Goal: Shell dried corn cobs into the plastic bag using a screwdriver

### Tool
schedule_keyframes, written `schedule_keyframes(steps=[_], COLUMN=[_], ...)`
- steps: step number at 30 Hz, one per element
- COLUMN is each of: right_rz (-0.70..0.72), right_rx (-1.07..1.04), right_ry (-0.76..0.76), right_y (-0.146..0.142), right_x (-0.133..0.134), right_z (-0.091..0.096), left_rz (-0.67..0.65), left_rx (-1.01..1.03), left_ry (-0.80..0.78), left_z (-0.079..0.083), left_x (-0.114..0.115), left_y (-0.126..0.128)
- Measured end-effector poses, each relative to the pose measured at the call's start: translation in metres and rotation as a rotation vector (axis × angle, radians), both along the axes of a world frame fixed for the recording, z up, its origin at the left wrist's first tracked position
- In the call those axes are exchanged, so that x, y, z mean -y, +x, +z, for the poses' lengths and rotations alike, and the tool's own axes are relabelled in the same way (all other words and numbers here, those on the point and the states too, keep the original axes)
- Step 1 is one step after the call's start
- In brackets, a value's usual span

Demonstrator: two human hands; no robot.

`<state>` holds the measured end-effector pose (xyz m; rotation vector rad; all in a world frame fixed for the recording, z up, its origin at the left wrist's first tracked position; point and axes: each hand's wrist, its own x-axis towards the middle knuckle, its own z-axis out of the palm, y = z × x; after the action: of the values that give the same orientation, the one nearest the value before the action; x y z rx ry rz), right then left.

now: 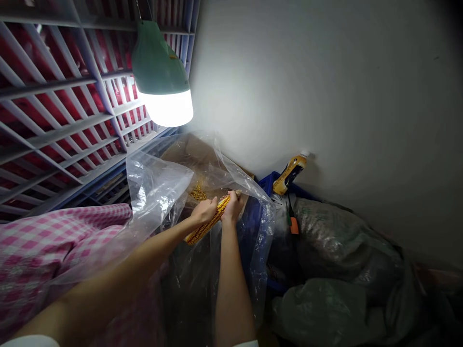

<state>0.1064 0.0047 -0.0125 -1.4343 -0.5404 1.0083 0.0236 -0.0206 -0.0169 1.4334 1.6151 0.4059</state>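
A yellow corn cob point(204, 230) slants between my hands over a clear plastic bag point(155, 185). My right hand point(232, 206) is closed around its upper end, where a pale bare tip shows. On the cob's left side my left hand point(205, 211) presses with its fingers folded and the thumb against the kernels. Part of the cob near the tip looks stripped of kernels. Loose yellow kernels point(198, 193) lie in a small heap inside the bag, beyond my left hand.
A lit green lamp point(161, 62) hangs at upper left before a slatted plastic crate point(65, 91). Pink checked cloth point(54, 241) lies at left. On the right are a bottle with a yellow label point(290, 172), a blue crate point(266, 183) and dull green sacks point(336, 241) along the wall.
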Motion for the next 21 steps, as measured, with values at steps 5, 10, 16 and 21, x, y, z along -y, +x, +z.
schedule_keyframes(steps=[5,10,16,21], right_rz=[0.007,-0.042,-0.123,-0.109], right_rx=[-0.012,0.066,0.134,0.107], right_ry=[-0.029,0.003,0.028,0.007], right_y=[0.004,0.012,0.019,0.020], right_x=[-0.001,-0.003,-0.005,-0.004], right_z=[0.003,0.012,0.010,0.006], left_rz=[-0.046,0.076,-0.008,-0.030], left_rx=[0.039,-0.206,-0.079,-0.030], left_ry=[0.007,0.019,-0.020,0.071], left_z=[-0.016,-0.013,0.000,-0.012], left_x=[-0.017,-0.030,0.002,0.002], left_y=[-0.005,-0.024,-0.003,0.004])
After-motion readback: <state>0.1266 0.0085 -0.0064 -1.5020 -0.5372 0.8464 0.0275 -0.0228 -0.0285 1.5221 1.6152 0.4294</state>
